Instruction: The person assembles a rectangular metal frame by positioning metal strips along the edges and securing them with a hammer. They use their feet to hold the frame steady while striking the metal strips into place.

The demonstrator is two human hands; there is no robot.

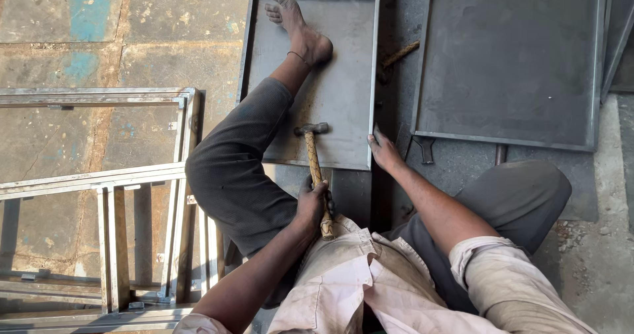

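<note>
Hammer [314,169] in left hand [313,202], right hand [384,152] on tray [343,76]

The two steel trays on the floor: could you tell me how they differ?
The near tray is smaller and lighter grey; the far tray is larger and darker. A foot rests in the near tray and the right hand touches its corner; the far tray holds nothing. Both are shallow, rimmed rectangles.

No packages, labels, signs, screens visible; only bare metal, concrete floor.
</note>
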